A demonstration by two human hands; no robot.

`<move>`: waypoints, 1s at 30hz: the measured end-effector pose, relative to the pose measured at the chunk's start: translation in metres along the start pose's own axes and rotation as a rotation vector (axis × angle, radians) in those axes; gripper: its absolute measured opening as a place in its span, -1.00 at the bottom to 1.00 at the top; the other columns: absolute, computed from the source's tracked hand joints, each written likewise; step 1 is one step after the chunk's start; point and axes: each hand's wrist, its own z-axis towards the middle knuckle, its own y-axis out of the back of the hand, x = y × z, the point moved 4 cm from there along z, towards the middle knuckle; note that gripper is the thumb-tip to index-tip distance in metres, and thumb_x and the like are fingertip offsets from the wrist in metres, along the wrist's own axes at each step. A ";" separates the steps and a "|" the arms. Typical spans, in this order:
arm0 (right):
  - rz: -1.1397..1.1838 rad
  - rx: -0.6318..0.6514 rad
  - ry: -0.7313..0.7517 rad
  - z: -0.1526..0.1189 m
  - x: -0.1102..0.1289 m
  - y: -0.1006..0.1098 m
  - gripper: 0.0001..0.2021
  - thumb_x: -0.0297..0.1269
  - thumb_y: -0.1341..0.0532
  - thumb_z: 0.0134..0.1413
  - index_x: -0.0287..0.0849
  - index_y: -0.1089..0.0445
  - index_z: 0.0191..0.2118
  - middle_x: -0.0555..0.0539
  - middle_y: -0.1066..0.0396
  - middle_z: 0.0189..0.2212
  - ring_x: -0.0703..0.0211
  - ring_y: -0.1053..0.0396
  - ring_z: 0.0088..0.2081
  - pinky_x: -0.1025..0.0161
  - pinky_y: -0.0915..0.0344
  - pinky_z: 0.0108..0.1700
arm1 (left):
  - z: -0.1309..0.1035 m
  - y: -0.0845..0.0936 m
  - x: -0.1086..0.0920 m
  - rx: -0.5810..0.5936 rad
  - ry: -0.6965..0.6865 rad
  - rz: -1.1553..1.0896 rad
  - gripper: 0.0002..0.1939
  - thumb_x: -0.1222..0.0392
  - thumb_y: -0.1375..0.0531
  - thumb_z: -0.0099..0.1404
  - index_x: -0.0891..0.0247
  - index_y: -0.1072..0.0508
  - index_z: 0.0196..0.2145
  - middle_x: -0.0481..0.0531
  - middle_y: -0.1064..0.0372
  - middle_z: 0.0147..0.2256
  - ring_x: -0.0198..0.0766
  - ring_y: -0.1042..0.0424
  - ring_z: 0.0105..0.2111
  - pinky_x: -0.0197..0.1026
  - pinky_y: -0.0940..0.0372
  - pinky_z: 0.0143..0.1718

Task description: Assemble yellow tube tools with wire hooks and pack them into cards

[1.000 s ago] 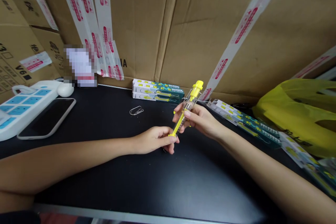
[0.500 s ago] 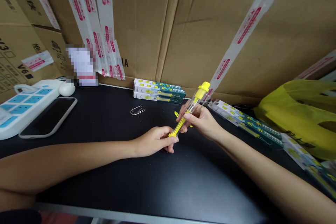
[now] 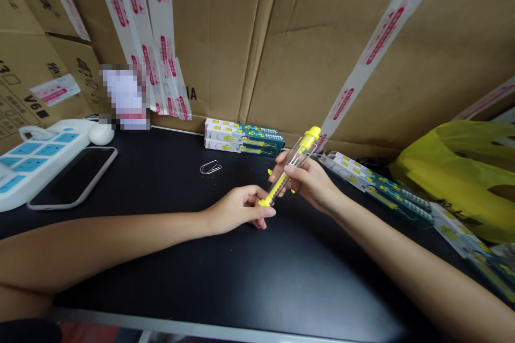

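Note:
A spring scale (image 3: 295,158) with a clear tube and yellow ends is held slanting above the black table, its thicker yellow cap up and to the right. My left hand (image 3: 245,206) is closed on its lower yellow end, thumb in front. Around the middle of the tube wraps my right hand (image 3: 309,179), the thumb lying along it. Small yellow pieces (image 3: 270,172) show behind the right fingers, mostly hidden. Left of the hands, bent metal wire hooks (image 3: 211,167) lie on the table.
Two stacked printed boxes (image 3: 243,136) stand by the cardboard wall (image 3: 217,37). More boxes (image 3: 378,187) line the right side beside a yellow plastic bag (image 3: 454,177). At left lie a phone (image 3: 74,179) and a white power strip (image 3: 44,155).
Both hands keep hold of the spring scale. It has rolled slightly, so its marked scale faces me less, and the left hand's grip has shifted a little.

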 end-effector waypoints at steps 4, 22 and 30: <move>0.069 -0.123 0.015 0.005 0.001 0.012 -0.72 -0.24 -0.23 -0.02 -0.10 -0.24 -0.14 0.04 -0.44 -0.51 0.25 -0.38 -0.50 0.32 -0.35 -0.50 | -0.001 0.002 -0.003 -0.005 -0.087 0.039 -0.57 0.09 -0.26 0.16 0.28 -0.28 -0.06 -0.06 -0.39 -0.46 -0.31 -0.42 -0.38 -0.18 -0.27 -0.23; 0.056 -0.107 0.040 0.005 0.003 0.013 -0.73 -0.24 -0.21 -0.01 -0.09 -0.21 -0.16 0.03 -0.43 -0.50 0.23 -0.37 -0.49 0.29 -0.34 -0.47 | -0.001 -0.002 -0.002 0.014 -0.021 0.009 -0.69 0.02 -0.25 0.15 0.35 -0.40 -0.33 -0.02 -0.40 -0.46 -0.35 -0.41 -0.41 -0.20 -0.31 -0.23; 0.078 -0.007 0.067 0.001 0.006 0.005 -0.77 -0.28 -0.18 0.07 -0.10 -0.20 -0.13 -0.01 -0.46 -0.47 0.26 -0.38 -0.47 0.37 -0.31 -0.51 | -0.003 -0.003 -0.006 0.110 -0.040 0.065 -0.59 -0.08 -0.12 0.26 0.37 -0.47 -0.22 0.00 -0.39 -0.48 -0.38 -0.37 -0.44 -0.28 -0.27 -0.30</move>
